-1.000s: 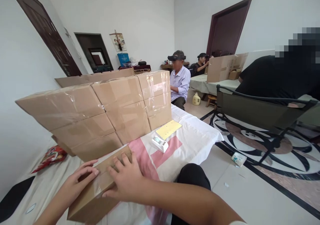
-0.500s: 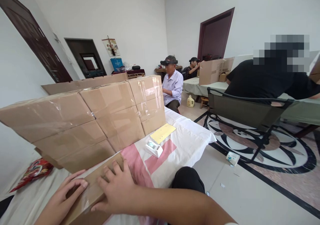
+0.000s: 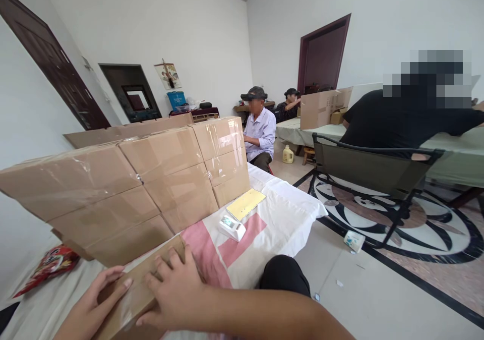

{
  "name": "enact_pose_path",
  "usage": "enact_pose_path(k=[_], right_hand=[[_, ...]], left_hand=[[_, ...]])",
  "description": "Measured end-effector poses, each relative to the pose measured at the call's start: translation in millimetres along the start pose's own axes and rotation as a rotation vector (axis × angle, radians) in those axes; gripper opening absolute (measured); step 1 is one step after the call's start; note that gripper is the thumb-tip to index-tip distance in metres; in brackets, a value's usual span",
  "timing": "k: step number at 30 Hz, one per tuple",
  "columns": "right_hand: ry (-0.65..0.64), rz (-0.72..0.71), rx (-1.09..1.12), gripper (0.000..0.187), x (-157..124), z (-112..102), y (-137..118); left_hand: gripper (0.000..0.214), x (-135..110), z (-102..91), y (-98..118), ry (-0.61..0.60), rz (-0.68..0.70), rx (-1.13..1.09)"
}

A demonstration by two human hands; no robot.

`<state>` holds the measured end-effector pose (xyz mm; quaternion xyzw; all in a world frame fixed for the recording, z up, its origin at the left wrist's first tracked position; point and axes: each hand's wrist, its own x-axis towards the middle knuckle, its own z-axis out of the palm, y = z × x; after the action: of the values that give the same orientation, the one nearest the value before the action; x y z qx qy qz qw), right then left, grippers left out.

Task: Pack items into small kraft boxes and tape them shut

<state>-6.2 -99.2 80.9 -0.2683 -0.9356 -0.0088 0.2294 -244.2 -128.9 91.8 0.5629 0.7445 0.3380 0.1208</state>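
Observation:
A taped brown cardboard box [image 3: 141,284] lies at the near edge of the cloth-covered table [image 3: 287,214]. My right hand [image 3: 176,289] presses flat on its top, fingers spread toward the box's far edge. My left hand [image 3: 91,309] rests on the box's left part, fingers stretched out along the tape. Right behind this box rises a wall of stacked taped cardboard boxes [image 3: 151,178], three layers high.
A small white scale [image 3: 232,226] and a yellow pad [image 3: 245,203] lie on the table right of the stack. A red snack bag [image 3: 49,267] sits at left. Other people sit at tables behind; a dark folding chair [image 3: 374,171] stands at right.
The view has tilted slightly, so hands and box sit lower and further left in frame. Both hands stay flat on the box top.

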Motion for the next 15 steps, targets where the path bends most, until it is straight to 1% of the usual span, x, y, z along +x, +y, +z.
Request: enact_pose_path(k=[3,6,10,15], right_hand=[[-0.016,-0.005,0.001,0.081,-0.1,-2.7,0.0],[-0.033,-0.008,0.005,0.081,0.2,-3.7,0.5],[-0.014,-0.011,0.014,0.079,0.1,-0.6,1.4],[-0.004,-0.018,0.017,0.078,-1.0,0.5,2.0]], left_hand=[[0.102,-1.2,-4.3,7.0,-0.12,-0.052,-0.073],[0.091,-1.0,-8.8,7.4,-0.173,-0.036,-0.052],[0.076,-2.0,-8.9,7.3,-0.186,-0.026,-0.038],[0.067,-3.6,-5.0,11.9,-0.147,-0.025,-0.058]])
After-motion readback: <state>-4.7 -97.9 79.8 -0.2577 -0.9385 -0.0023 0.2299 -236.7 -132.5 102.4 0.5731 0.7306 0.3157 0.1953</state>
